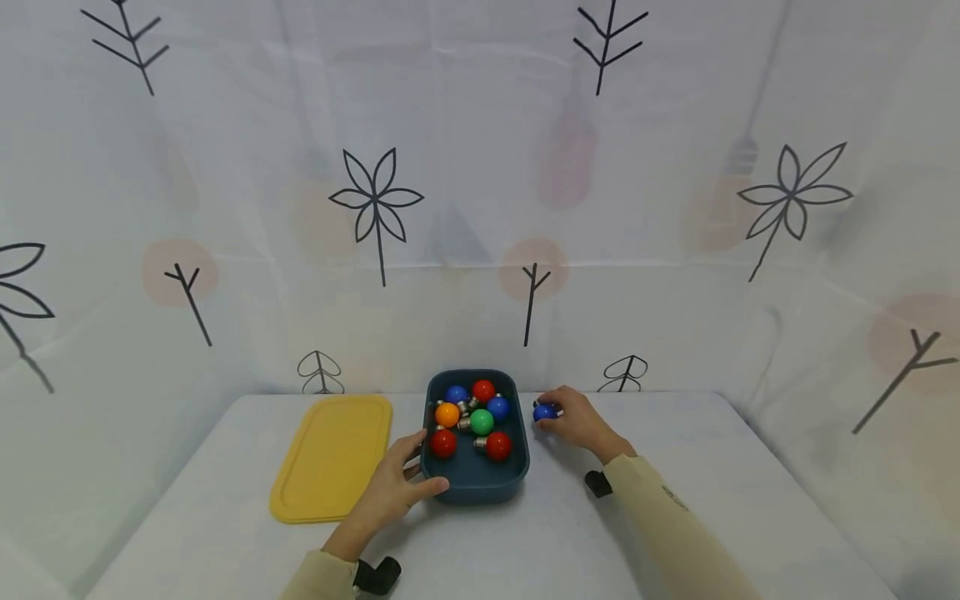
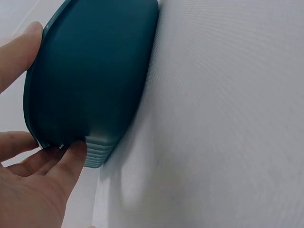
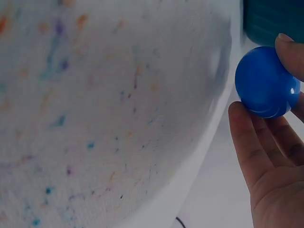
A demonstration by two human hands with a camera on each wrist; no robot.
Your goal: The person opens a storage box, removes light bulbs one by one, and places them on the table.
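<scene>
A dark teal plastic bin (image 1: 480, 492) stands on the table, holding several round coloured light bulbs: red (image 1: 498, 446), blue (image 1: 498, 407), green (image 1: 482, 422) and orange (image 1: 447, 415), all with metal screw bases. My left hand (image 1: 390, 483) grips the bin's near left corner; in the left wrist view its thumb presses the rim and the fingers bend against the ribbed end (image 2: 99, 149). Just right of the bin, my right hand (image 1: 581, 421) holds another blue bulb (image 3: 266, 81) between thumb and fingers.
To the left of the bin, a flat yellow lid or tray (image 1: 330, 458) lies on the white table (image 1: 480, 558). A patterned white cloth (image 1: 480, 325) hangs right behind the table's far edge. Black straps with small cameras (image 1: 378, 575) sit on the wrists.
</scene>
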